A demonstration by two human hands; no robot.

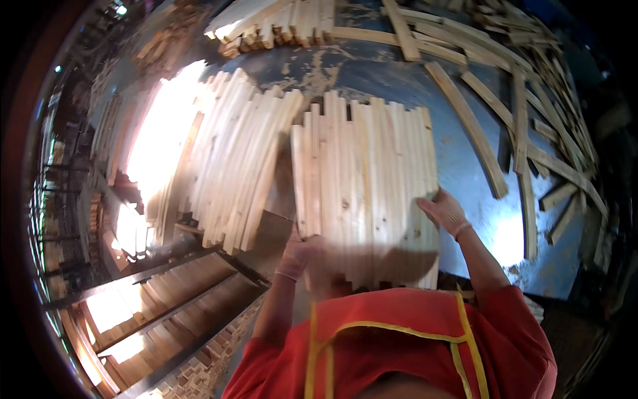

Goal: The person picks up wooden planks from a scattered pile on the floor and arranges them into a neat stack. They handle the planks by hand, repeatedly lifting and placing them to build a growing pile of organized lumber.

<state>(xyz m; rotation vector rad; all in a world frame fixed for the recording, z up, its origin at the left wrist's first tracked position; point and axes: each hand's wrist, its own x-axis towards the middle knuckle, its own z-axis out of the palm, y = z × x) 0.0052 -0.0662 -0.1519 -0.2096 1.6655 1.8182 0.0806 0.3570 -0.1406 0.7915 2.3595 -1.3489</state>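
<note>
A wide layer of pale wooden strips, side by side with uneven far ends, lies in front of me. My left hand, gloved, grips its near left edge, with some fingers hidden by the wood. At the right edge, my gloved right hand presses against the outermost strip, its thumb on top and the other fingers partly out of sight. The strips sit between both hands, their near ends close to my red apron.
Left of the layer lies another batch of strips, partly in glaring sunlight. Loose wooden slats are scattered over the blue-grey table at right. More strips are stacked at the far side. A crate of wood pieces stands lower left.
</note>
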